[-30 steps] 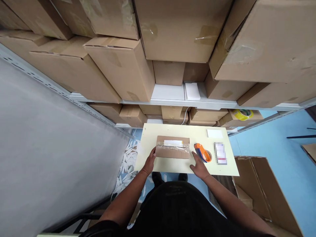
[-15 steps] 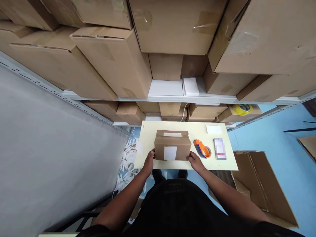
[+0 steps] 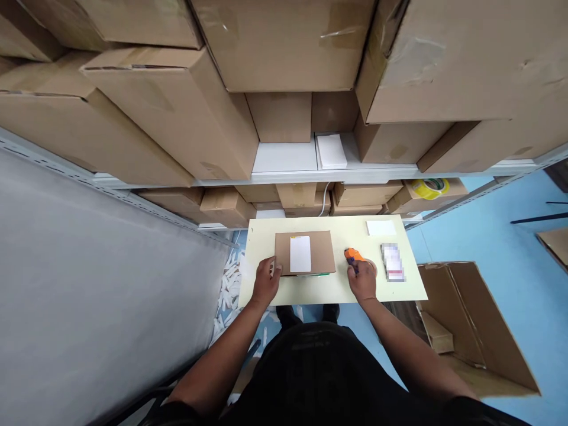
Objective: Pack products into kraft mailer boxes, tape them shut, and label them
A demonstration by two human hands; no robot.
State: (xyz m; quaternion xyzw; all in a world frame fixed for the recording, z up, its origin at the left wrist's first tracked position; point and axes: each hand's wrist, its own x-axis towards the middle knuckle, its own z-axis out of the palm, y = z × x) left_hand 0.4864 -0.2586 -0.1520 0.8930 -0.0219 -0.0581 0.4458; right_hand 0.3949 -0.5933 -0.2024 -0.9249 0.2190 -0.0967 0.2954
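Cardboard, plain and brown, makes up the small box (image 3: 319, 251) that lies flat on the pale yellow table (image 3: 310, 290) in front of you. Its broad face is turned up, and a white rectangular label (image 3: 300, 254) sits on that face, a little left of its centre. The rest of the face is bare brown board with straight, clean edges. A thin green strip (image 3: 317, 274) shows along the box's near edge; what it is cannot be told.

Your left hand (image 3: 265, 283) rests on the table at the box's near left corner. Its fingers are loosely bent and touch that corner, clasped round nothing. Your right hand (image 3: 364, 279) is to the right of the box, apart from it, and is closed over the orange tape dispenser (image 3: 354, 255). Only the dispenser's orange tip shows past your fingers, on the side toward the box.

Further right of the box than the dispenser lies a small printed sheet (image 3: 392, 262) with its print blurred. A white pad (image 3: 380, 228) lies to the far right of the box. Beyond the box stands a metal shelf (image 3: 284, 176) stacked with large brown cartons (image 3: 177, 112). A yellow tape roll (image 3: 426, 188) sits on a lower carton there, well right of the box. On the blue floor (image 3: 510, 248), right of the box and nearer you, lies an open carton (image 3: 470, 319). Left of the box, white paper scraps (image 3: 228, 284) litter the floor.
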